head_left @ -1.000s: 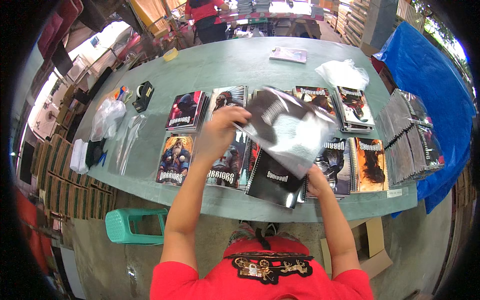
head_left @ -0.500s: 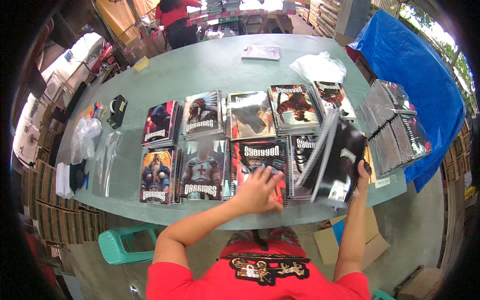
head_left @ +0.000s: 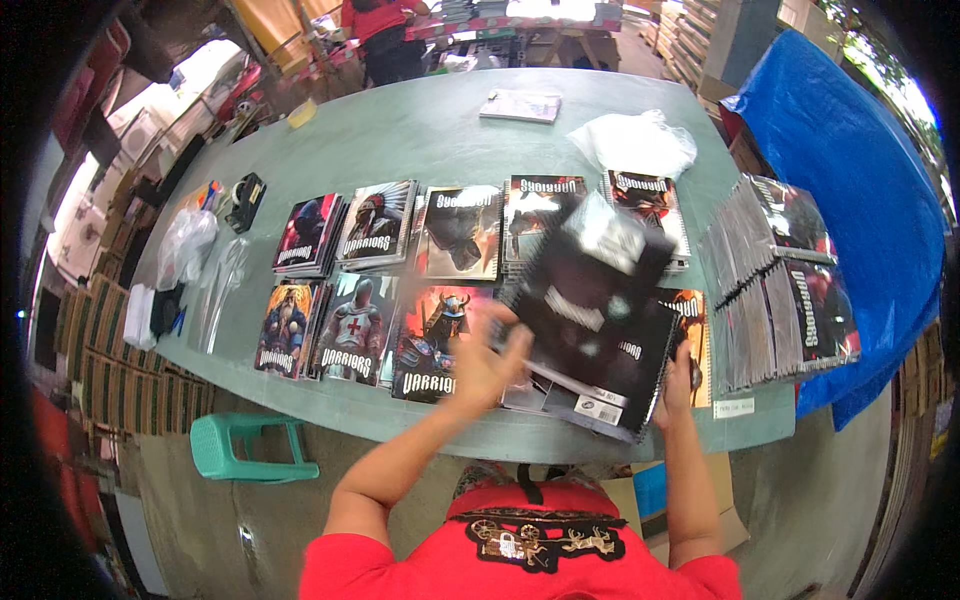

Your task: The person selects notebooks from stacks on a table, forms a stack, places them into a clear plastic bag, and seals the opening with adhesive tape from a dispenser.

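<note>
My right hand [head_left: 678, 385] grips several spiral notebooks [head_left: 590, 310] by their right edge. They are tilted and fanned over the front of the table, with dark back covers facing up, blurred by motion. My left hand [head_left: 485, 360] is beside their left edge, fingers and thumb apart. It partly covers a notebook with a horned-helmet figure [head_left: 440, 320]. Whether its fingertips touch the fanned notebooks is unclear. Left of it lie a red-cross knight notebook [head_left: 358, 325] and a bearded-figure notebook [head_left: 290, 325]. The held notebooks hide part of the front row.
A back row of notebook stacks includes a feathered-headdress cover [head_left: 377, 222]. Taller notebook piles [head_left: 765, 310] stand at right beside a blue tarp [head_left: 850, 220]. Plastic bags [head_left: 635, 142], a tape dispenser [head_left: 245, 202] and a green stool [head_left: 255, 447] are around. A person in red [head_left: 385, 35] stands beyond.
My right hand has brought the notebooks left and turned them so their dark backs face up. My left hand stays near the horned-helmet notebook, which now sits upright in view.
</note>
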`<state>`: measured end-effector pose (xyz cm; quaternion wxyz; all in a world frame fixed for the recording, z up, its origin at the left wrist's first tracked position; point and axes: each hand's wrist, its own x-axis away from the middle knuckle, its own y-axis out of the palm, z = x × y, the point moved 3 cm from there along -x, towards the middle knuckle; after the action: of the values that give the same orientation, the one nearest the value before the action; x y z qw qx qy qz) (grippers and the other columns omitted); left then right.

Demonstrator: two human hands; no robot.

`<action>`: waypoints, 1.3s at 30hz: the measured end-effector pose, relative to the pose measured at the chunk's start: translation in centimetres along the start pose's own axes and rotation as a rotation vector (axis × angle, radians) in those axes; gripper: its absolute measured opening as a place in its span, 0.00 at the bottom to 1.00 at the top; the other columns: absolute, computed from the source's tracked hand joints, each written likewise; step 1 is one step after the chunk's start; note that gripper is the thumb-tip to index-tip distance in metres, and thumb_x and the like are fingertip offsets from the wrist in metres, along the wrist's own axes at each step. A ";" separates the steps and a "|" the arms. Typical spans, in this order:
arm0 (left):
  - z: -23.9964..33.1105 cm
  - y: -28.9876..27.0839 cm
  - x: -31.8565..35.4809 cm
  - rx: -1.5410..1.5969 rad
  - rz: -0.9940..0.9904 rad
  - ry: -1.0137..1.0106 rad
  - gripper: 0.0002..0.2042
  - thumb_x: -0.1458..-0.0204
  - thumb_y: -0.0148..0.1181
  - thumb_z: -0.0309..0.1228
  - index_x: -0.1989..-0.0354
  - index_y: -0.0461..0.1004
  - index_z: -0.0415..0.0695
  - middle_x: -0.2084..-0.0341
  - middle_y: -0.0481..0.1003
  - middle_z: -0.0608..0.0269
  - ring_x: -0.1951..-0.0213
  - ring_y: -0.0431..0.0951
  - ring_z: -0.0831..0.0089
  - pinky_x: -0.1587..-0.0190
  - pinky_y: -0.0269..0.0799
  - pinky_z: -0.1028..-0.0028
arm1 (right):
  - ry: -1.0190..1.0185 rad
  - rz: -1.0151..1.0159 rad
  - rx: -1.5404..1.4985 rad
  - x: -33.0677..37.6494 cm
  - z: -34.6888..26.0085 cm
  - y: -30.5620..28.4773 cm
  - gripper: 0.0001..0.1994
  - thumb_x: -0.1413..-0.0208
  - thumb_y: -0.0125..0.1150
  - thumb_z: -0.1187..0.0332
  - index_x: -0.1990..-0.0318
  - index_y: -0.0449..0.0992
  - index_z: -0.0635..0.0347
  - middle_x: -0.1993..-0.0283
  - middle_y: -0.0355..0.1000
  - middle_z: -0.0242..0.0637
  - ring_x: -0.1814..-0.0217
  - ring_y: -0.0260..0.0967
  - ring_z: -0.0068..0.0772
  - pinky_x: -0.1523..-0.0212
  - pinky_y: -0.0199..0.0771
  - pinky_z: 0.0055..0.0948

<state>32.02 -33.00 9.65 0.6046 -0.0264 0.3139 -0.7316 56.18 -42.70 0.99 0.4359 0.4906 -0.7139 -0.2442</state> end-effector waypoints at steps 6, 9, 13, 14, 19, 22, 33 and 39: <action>-7.0 4.0 -3.4 -0.273 -0.430 0.008 0.19 0.49 0.48 0.47 0.60 0.70 0.45 0.63 0.72 0.49 0.62 0.73 0.53 0.60 0.67 0.59 | -0.102 0.184 0.467 0.2 -0.2 -1.7 0.26 0.58 0.63 0.72 0.49 0.62 0.66 0.56 0.67 0.38 0.55 0.66 0.32 0.53 0.67 0.31; -13.6 -2.5 -11.2 -0.845 0.166 -0.092 0.31 0.60 0.60 0.49 0.56 0.64 0.34 0.65 0.72 0.41 0.61 0.73 0.52 0.59 0.67 0.59 | -0.097 0.173 0.499 0.1 -0.4 -2.8 0.26 0.58 0.63 0.72 0.49 0.62 0.66 0.55 0.67 0.38 0.55 0.66 0.32 0.54 0.68 0.31; -18.1 -3.8 -13.9 -0.844 -0.098 -0.384 0.32 0.68 0.65 0.54 0.66 0.70 0.34 0.68 0.73 0.41 0.63 0.74 0.48 0.60 0.67 0.57 | -0.079 0.139 0.332 1.1 -0.8 -2.1 0.25 0.57 0.60 0.74 0.49 0.61 0.66 0.55 0.67 0.40 0.55 0.67 0.34 0.54 0.70 0.33; -17.9 -3.5 -14.3 -0.906 -0.085 -0.291 0.29 0.66 0.65 0.52 0.67 0.70 0.35 0.69 0.73 0.41 0.64 0.74 0.47 0.61 0.67 0.56 | -0.075 0.141 0.335 1.0 -1.0 -2.0 0.25 0.57 0.60 0.73 0.49 0.61 0.65 0.54 0.67 0.40 0.55 0.67 0.34 0.54 0.70 0.33; -19.4 -4.8 -17.1 -0.814 -0.003 -0.390 0.14 0.55 0.56 0.40 0.67 0.71 0.41 0.70 0.74 0.42 0.64 0.74 0.46 0.63 0.67 0.53 | -0.063 0.145 0.272 0.6 -0.8 -2.0 0.23 0.57 0.59 0.74 0.50 0.62 0.64 0.57 0.68 0.38 0.56 0.68 0.32 0.55 0.71 0.32; -20.1 -5.5 -17.1 -1.154 -0.192 -0.300 0.14 0.54 0.55 0.43 0.69 0.74 0.45 0.70 0.75 0.49 0.66 0.76 0.52 0.66 0.70 0.57 | -0.044 0.125 0.307 0.0 -0.4 -2.6 0.23 0.57 0.60 0.74 0.50 0.62 0.64 0.58 0.68 0.36 0.56 0.68 0.31 0.56 0.71 0.32; -13.8 5.5 -14.5 -0.950 -0.393 -0.048 0.23 0.60 0.57 0.37 0.56 0.65 0.38 0.64 0.70 0.36 0.61 0.72 0.44 0.58 0.69 0.56 | -0.046 0.126 0.292 0.6 -0.5 -2.9 0.24 0.57 0.60 0.73 0.50 0.62 0.64 0.58 0.68 0.37 0.58 0.67 0.30 0.57 0.69 0.31; -1.6 0.5 -18.2 -1.295 -0.065 0.428 0.05 0.61 0.52 0.28 0.75 0.72 0.43 0.79 0.74 0.58 0.72 0.75 0.61 0.71 0.67 0.65 | -0.043 0.125 0.301 0.2 -0.2 -2.6 0.24 0.53 0.60 0.69 0.48 0.60 0.62 0.57 0.66 0.36 0.57 0.65 0.28 0.58 0.69 0.29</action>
<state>36.71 -15.98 14.33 0.3693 -0.2470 0.8000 -0.4032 57.62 -43.92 -0.87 0.3564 0.4996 -0.7808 -0.1171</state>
